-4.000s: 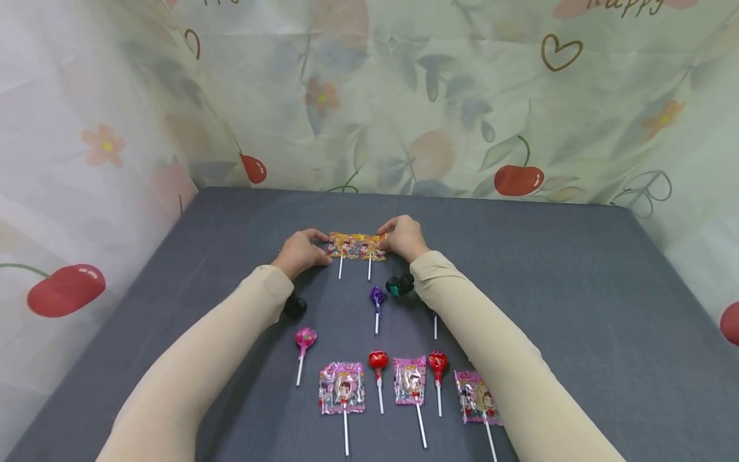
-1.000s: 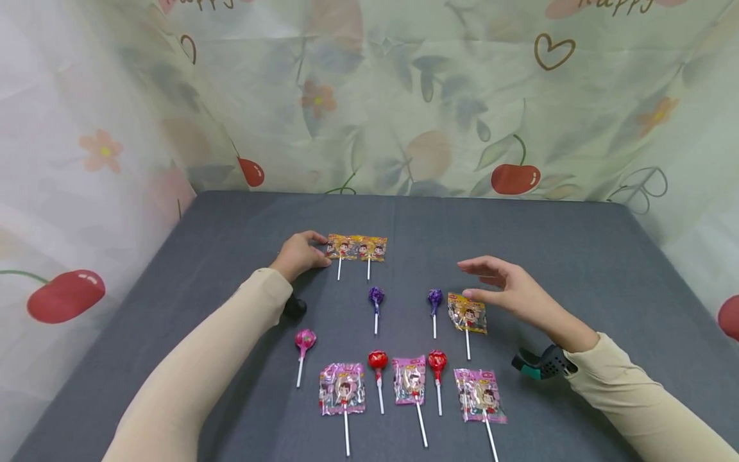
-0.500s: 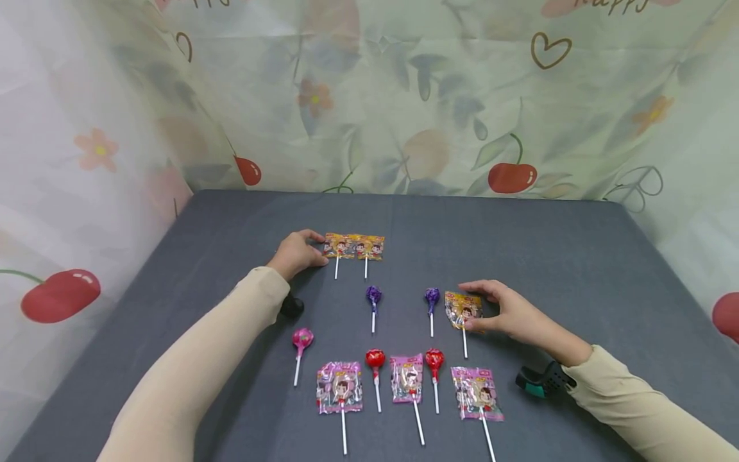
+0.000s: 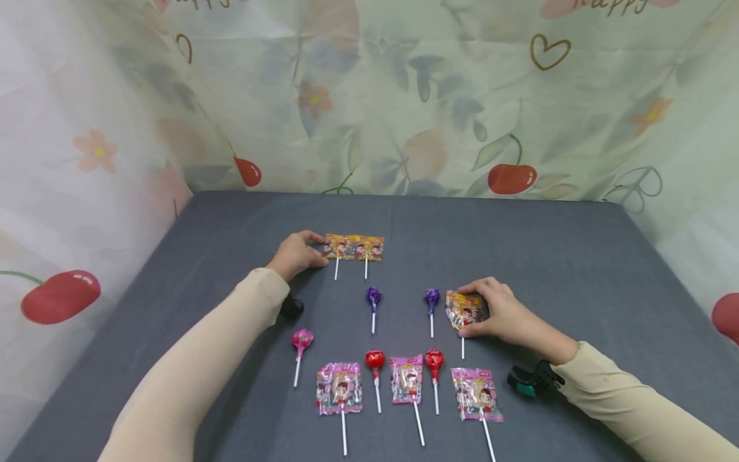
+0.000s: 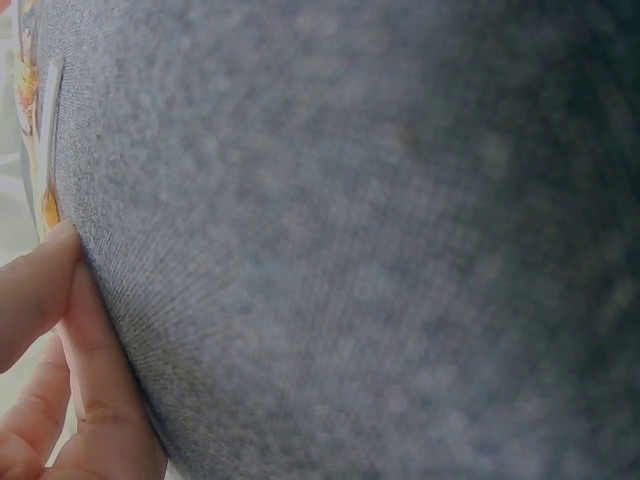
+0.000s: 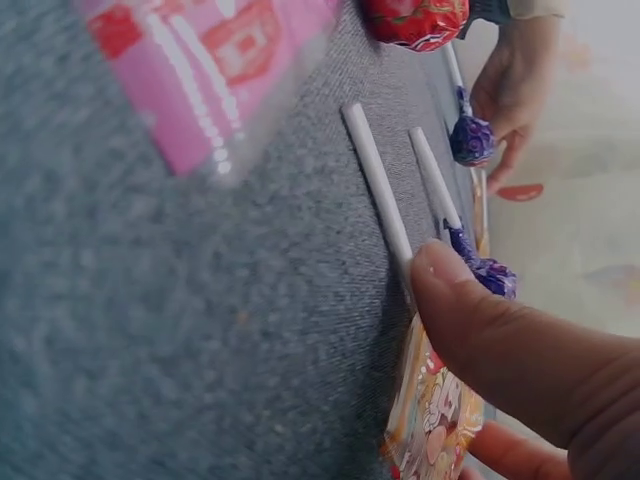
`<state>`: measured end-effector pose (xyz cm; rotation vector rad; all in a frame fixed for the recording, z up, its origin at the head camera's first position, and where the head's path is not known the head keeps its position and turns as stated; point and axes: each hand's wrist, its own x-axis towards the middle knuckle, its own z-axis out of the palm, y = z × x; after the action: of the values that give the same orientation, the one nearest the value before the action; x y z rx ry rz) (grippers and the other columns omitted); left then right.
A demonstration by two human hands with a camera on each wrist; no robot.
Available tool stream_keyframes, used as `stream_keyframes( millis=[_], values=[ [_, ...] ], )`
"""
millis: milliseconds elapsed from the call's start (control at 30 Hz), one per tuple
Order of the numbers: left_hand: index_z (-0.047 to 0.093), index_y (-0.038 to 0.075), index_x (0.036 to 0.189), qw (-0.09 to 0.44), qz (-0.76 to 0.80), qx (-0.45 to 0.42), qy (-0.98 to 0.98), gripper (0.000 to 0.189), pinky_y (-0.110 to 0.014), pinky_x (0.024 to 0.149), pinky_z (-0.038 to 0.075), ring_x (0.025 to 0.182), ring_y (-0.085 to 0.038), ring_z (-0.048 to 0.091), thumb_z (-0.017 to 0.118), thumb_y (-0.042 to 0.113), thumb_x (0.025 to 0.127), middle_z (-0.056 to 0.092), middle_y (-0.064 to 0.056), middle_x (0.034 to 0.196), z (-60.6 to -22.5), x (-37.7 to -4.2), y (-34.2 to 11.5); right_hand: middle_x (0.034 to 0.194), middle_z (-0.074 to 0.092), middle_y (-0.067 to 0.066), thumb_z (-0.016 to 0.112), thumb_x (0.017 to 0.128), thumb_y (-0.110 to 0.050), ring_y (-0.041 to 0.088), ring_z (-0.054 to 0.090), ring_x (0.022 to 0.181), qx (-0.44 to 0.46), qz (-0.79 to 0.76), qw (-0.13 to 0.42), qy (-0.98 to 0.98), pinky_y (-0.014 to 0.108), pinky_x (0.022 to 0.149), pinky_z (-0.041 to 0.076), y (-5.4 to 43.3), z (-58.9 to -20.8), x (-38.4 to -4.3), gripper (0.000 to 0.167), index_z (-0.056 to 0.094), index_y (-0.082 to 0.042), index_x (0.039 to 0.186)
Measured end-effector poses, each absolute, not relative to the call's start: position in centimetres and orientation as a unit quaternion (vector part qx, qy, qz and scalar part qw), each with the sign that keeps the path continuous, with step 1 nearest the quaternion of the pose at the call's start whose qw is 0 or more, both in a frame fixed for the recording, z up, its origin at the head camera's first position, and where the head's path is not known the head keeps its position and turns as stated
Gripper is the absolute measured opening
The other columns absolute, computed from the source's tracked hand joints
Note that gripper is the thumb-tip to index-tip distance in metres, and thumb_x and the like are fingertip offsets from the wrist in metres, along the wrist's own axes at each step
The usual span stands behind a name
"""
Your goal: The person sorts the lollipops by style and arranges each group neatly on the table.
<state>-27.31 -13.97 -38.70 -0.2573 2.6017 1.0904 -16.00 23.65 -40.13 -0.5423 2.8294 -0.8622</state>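
Near the back of the table, two orange-wrapped lollipops (image 4: 368, 249) lie side by side with white sticks toward the front. My left hand (image 4: 296, 255) holds the outer edge of the left one (image 4: 339, 246), index finger by the upper corner and thumb by the lower. At the right, my right hand (image 4: 501, 310) grips a third orange-wrapped lollipop (image 4: 462, 309) between thumb and fingers. In the right wrist view the thumb (image 6: 490, 330) presses by the base of its stick (image 6: 380, 190). Two purple lollipops (image 4: 373, 296) lie between the hands, one close beside the gripped packet.
In front lie several pink-wrapped lollipops (image 4: 339, 388), with two red ones (image 4: 375, 359) between them. A round pink lollipop (image 4: 302, 339) lies at the left, near my left sleeve. The dark grey table (image 4: 277, 212) ends at a printed curtain (image 4: 381, 96).
My right hand has left the back pair, come to the orange-wrapped lollipop at the right, and closed its thumb and fingers on it. The left hand has stayed at the back pair.
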Motion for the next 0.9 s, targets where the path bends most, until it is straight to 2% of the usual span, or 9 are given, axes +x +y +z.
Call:
stream_keyframes(
  millis=[133, 333, 533, 900],
  values=[
    [0.058, 0.013, 0.128, 0.149, 0.377, -0.083, 0.911, 0.049, -0.027, 0.068, 0.04, 0.074, -0.015, 0.053, 0.076, 0.011, 0.083, 0.061, -0.006, 0.09, -38.7, -27.3, -14.0, 0.118, 0.055, 0.018, 0.087, 0.069, -0.03, 0.036, 0.046, 0.11, -0.179, -0.285, 0.059, 0.94, 0.053, 0.094, 0.034, 23.5, -39.9, -16.1, 0.065, 0.057, -0.002, 0.119],
    [0.057, 0.013, 0.129, 0.155, 0.377, -0.081, 0.909, 0.049, -0.028, 0.068, 0.041, 0.075, -0.015, 0.054, 0.076, 0.012, 0.084, 0.062, -0.007, 0.092, -38.7, -27.2, -14.0, 0.115, 0.061, 0.016, 0.085, 0.074, -0.022, 0.029, 0.056, 0.103, -0.16, -0.311, 0.064, 0.935, 0.049, 0.09, 0.043, 23.5, -39.4, -16.3, 0.056, 0.055, -0.001, 0.117],
    [0.056, 0.013, 0.13, 0.156, 0.381, -0.08, 0.908, 0.05, -0.028, 0.068, 0.041, 0.075, -0.015, 0.054, 0.075, 0.012, 0.084, 0.061, -0.006, 0.091, -38.6, -27.1, -14.0, 0.111, 0.063, 0.015, 0.082, 0.077, -0.019, 0.029, 0.058, 0.097, -0.151, -0.317, 0.039, 0.936, 0.044, 0.081, 0.046, 23.8, -38.3, -16.1, 0.047, 0.057, -0.004, 0.114],
    [0.056, 0.013, 0.13, 0.154, 0.384, -0.078, 0.907, 0.05, -0.027, 0.068, 0.041, 0.074, -0.015, 0.054, 0.076, 0.011, 0.084, 0.061, -0.006, 0.09, -38.7, -27.1, -14.1, 0.12, 0.063, 0.016, 0.079, 0.081, -0.017, 0.029, 0.061, 0.095, -0.131, -0.34, 0.019, 0.931, 0.035, 0.073, 0.047, 23.7, -36.3, -15.5, 0.04, 0.063, -0.01, 0.117]
  ],
)
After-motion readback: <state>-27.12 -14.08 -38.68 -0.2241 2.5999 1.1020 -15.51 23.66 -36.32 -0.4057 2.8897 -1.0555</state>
